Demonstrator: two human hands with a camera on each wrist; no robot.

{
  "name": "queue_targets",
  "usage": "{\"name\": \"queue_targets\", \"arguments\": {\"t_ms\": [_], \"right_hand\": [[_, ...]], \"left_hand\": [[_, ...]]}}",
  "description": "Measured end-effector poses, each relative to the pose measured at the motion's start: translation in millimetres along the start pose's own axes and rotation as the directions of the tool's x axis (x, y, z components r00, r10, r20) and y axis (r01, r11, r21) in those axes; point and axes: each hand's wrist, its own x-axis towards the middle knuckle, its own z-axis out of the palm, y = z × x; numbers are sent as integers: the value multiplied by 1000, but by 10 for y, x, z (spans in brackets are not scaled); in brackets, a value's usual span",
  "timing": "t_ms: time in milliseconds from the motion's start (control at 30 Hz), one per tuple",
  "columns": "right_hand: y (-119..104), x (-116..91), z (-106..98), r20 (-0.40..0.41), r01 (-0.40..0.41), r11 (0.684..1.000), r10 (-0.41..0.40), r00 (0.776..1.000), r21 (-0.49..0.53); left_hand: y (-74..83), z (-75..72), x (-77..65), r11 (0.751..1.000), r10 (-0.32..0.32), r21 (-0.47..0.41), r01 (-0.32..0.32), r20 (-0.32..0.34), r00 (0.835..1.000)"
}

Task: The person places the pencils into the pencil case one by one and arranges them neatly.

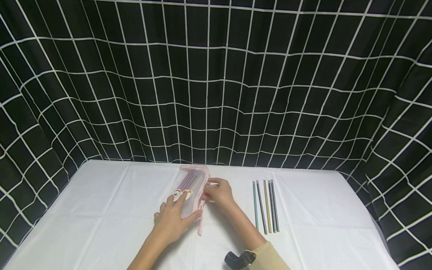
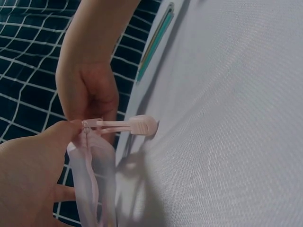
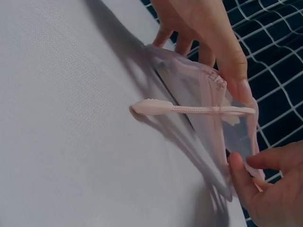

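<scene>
A see-through pencil case (image 1: 206, 170) with pink trim and a cartoon print lies tilted on the white cloth, several pencils (image 1: 189, 180) showing through it. My left hand (image 1: 170, 223) holds its near part, fingers spread over the side and thumb at the zipped edge. At the right edge my right hand (image 1: 219, 193) pinches the rim between thumb and fingers; the right wrist view shows these fingertips at the zip opening. From the near end hangs a pale pink zipper pull (image 3: 154, 107), by the left thumb. How far the zip is undone is hard to tell.
To the right of the case, several dark, teal and gold pencils (image 1: 266, 206) lie roughly side by side on the white cloth (image 1: 320, 217). A black camera mount (image 1: 240, 259) sits on my right wrist. Behind the table hangs a black curtain (image 1: 216, 93) with white grid lines.
</scene>
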Motion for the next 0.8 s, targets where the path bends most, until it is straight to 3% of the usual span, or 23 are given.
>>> {"name": "queue_targets", "arguments": {"t_ms": [800], "right_hand": [[20, -167, -302, -39, 72, 997, -72, 997, -12]], "left_hand": [[19, -21, 2, 1000, -3, 1, 3, 10, 1000]]}}
